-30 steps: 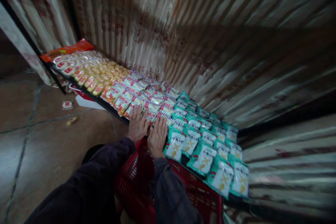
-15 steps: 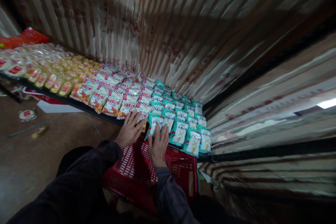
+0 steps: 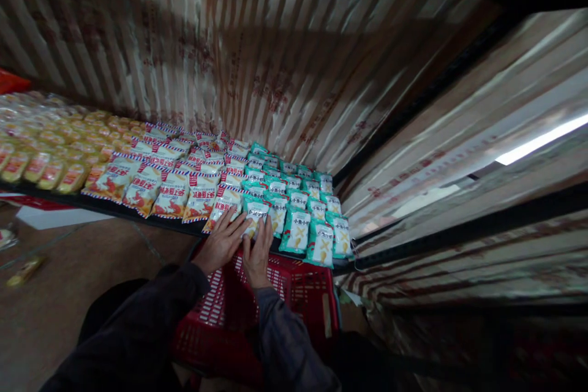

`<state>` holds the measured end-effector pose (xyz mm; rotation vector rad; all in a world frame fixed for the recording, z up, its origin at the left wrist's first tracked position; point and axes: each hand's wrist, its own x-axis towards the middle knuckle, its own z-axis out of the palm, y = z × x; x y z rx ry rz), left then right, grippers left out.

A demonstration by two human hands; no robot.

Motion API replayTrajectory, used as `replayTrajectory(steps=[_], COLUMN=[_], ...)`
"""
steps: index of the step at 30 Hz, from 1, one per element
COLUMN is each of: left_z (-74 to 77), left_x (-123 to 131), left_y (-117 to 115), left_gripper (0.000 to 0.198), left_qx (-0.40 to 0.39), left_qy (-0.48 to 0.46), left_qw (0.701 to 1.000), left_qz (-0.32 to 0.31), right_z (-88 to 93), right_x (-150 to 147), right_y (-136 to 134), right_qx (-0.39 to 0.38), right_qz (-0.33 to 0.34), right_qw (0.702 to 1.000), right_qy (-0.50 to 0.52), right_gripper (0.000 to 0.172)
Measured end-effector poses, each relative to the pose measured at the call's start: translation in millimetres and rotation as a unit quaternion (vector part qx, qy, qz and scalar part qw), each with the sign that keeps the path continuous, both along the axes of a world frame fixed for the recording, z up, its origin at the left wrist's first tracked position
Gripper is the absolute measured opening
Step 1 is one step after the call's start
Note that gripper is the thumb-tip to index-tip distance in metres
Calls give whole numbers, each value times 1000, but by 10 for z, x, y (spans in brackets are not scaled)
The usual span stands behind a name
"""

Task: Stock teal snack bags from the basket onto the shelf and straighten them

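Hands [image 3: 223,245] side by side, palms down, fingers extended, loosely spread, against leftmost front green-white packet [image 3: 256,209].

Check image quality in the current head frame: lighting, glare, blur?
Head view: dim overall, with a dark shadow band across the striped sheeting; head view: a blown-out light strip at right; head view: green packets near mid-frame keep legible large print, while yellow packets toward the left edge look soft and stretched.

Green-and-white snack bags [image 3: 294,231]: fronts marked "小鱼小虾" in dark print. Stripe-edged snack bags [image 3: 171,195]: red lettering, "鱼爱上" legible in part. Yellow-wrapped packets [image 3: 72,177]: reddish labels, unreadable. Corrugated sheeting [image 3: 257,55]: red print, illegible.
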<state>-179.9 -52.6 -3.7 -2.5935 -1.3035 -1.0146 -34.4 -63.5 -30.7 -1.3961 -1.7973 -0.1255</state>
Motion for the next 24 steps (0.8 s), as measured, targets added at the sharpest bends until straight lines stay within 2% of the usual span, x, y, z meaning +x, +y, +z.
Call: replayTrajectory(steps=[7,12,20,24], left_z=[-49,-94,-106,-129], left_x=[79,91,169,210], left_y=[52,49,66,72], left_gripper=[57,55,56,57], left_qx=[7,11,22,36], left_qy=[-14,-12,-21,-32], left_qw=[1000,1000,999,998], left_qz=[11,24,41,40], right_z=[-80,-109,-68,-5], right_x=[-26,-7,109,159], right_y=[103,90,20,-5], right_qx=[-13,-21,-39,-13], right_qz=[-28,-21,-7,-5], right_qw=[1000,999,998,999], right_qy=[-4,-13,-54,-49], right_gripper=[60,60,58,58])
